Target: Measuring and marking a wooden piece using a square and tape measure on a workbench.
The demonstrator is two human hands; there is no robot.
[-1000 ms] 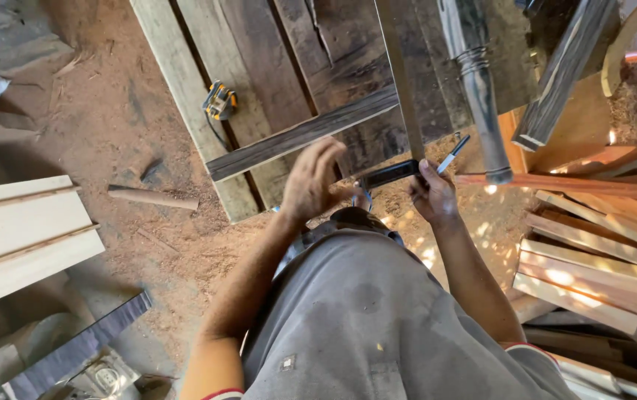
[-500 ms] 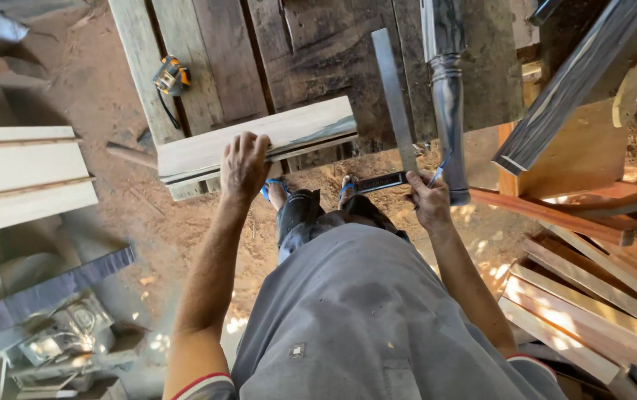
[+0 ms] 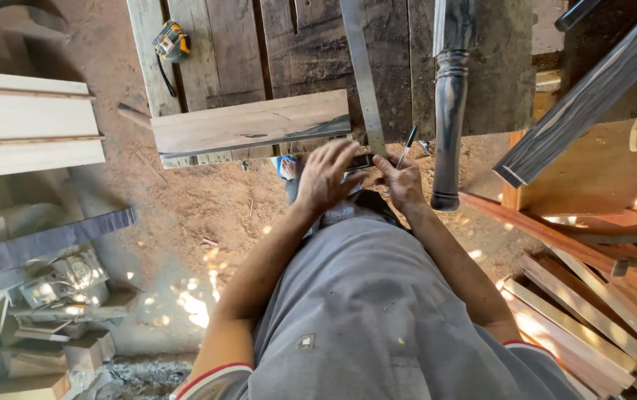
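Head view: long steel square (image 3: 363, 81)

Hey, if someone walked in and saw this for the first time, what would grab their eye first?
Probably the two hands meeting at the middle: the left hand and the right hand close around the dark stock of a metal try square, whose blade runs up across the dark bench planks, with a pen in the right hand. Just left lies a pale board across the bench edge, and right of the hands a dark turned post hangs over it.
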